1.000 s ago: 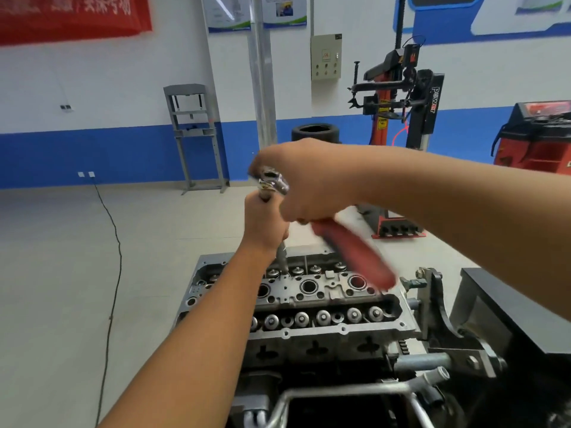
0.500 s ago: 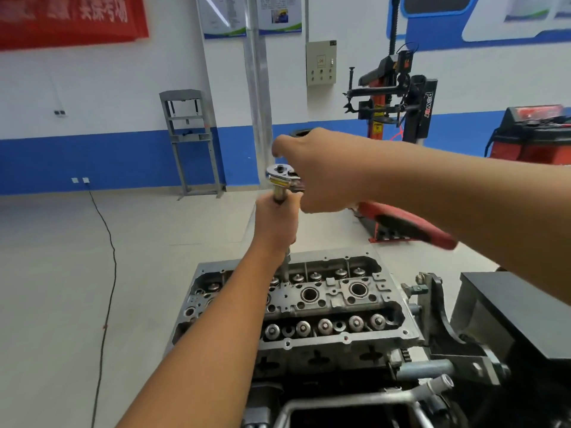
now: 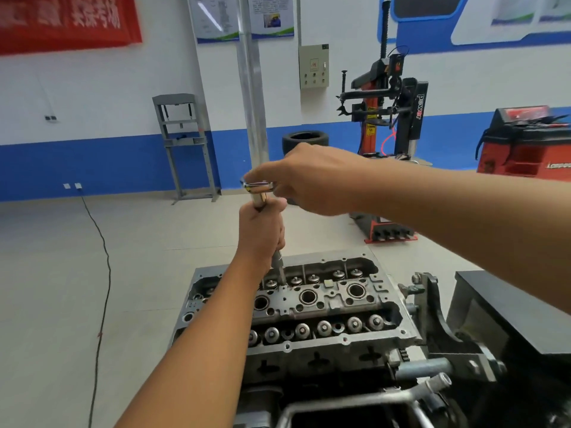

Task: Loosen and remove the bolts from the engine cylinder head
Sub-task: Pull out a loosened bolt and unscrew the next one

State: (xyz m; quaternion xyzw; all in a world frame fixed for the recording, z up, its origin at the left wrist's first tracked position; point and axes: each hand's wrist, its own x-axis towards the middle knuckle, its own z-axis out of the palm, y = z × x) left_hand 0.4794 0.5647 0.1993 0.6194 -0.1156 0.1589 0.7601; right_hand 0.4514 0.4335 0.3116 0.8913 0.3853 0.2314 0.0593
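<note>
The grey cylinder head [image 3: 309, 341] lies on its stand, valve springs and spark plug wells showing. A chrome ratchet [image 3: 258, 186] on a long extension bar [image 3: 279, 268] stands upright in a bolt hole in the head's far row. My left hand [image 3: 262, 230] grips the extension bar just under the ratchet head. My right hand [image 3: 312, 180] holds the ratchet at its head end, fingers curled over it. The ratchet's red handle is hidden behind my right hand and forearm. No bolt head is visible under the socket.
The engine stand's bracket [image 3: 432, 316] and a black block [image 3: 509, 307] sit right of the head. Beyond lie a tyre changer [image 3: 392, 118], a tyre [image 3: 304, 142], a red machine [image 3: 525, 143], a grey press frame [image 3: 185, 146] and a black floor cable [image 3: 102, 251].
My right hand has swung the ratchet handle round from pointing toward me to out of sight behind my forearm. The view has tilted down; my left hand keeps its grip on the bar.
</note>
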